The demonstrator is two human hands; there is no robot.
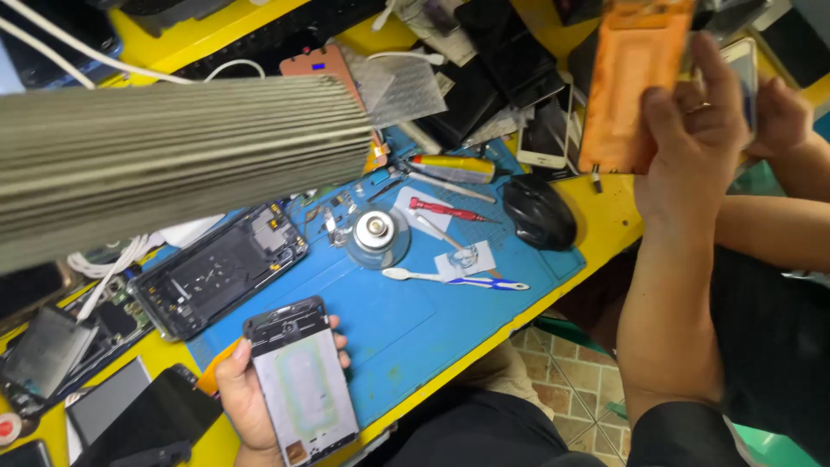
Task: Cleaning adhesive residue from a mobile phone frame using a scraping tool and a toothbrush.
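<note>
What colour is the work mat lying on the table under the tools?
The mat is blue, lying on a yellow table; the head view shows it best.

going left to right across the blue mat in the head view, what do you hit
opened black phone frame → phone panel held in the left hand → round metal-topped dish → red screwdriver → black mouse → orange sheet held up in the right hand
</note>
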